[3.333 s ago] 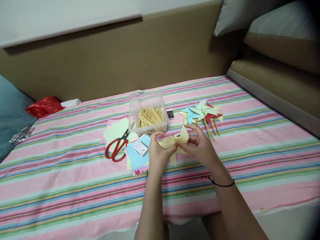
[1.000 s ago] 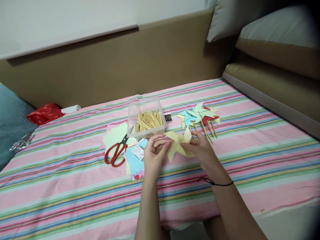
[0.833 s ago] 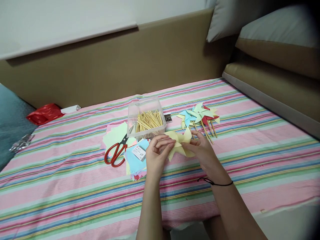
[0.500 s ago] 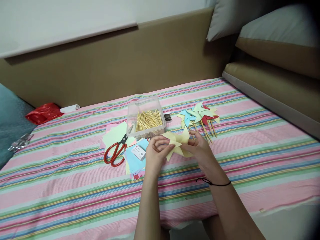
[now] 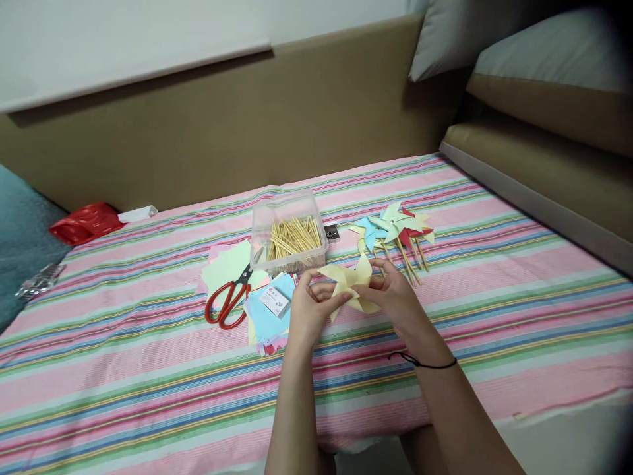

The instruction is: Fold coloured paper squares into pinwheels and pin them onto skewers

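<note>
Between my hands is a pale yellow paper pinwheel (image 5: 347, 280), its blades folded in toward the middle. My left hand (image 5: 315, 305) pinches it from the left, with the thumb on the folded paper near the centre. From the right, my right hand (image 5: 393, 290) grips it, the thumb pressed near the middle as well. What lies behind the paper under my fingers is hidden. Just beyond my right hand lie several paper pinwheels (image 5: 393, 222) in blue, green, red and yellow, on wooden sticks (image 5: 408, 262).
A clear plastic box (image 5: 289, 259) holds many wooden sticks (image 5: 291, 237). Red-handled scissors (image 5: 229, 303) lie on coloured paper sheets (image 5: 270, 316), with a small white card (image 5: 275, 301) on top. A dark packet (image 5: 331, 232) sits beside the box. A red bag (image 5: 88, 223) lies far left.
My left thumb has shifted slightly right, toward the pinwheel's centre, and my right thumb now presses there too. The left blade has turned a little. Everything else stays in place.
</note>
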Demonstrator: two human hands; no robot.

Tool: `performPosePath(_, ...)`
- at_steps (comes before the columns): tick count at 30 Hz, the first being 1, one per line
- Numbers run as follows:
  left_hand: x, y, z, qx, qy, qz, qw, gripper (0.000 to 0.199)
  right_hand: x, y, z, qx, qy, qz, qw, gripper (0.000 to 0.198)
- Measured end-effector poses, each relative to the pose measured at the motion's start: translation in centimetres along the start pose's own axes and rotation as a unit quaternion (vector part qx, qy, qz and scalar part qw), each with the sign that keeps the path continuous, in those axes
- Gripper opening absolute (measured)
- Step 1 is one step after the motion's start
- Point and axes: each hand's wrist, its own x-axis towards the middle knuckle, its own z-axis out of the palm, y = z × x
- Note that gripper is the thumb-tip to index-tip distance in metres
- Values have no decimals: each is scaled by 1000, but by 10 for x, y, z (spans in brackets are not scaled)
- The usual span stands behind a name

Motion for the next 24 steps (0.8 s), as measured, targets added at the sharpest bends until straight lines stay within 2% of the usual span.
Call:
performPosePath(7,0,0,1,18,37,27,999,55,-1,-3,2,-2,-4,11,1000,62)
performPosePath(12,0,0,1,24,29,40,998,62,-1,-2,2,1,-5,8,1000,63)
performPosePath(24,1,-1,1,36,36,19,999,64,-2,-3,1,-18,-11,5,1000,59)
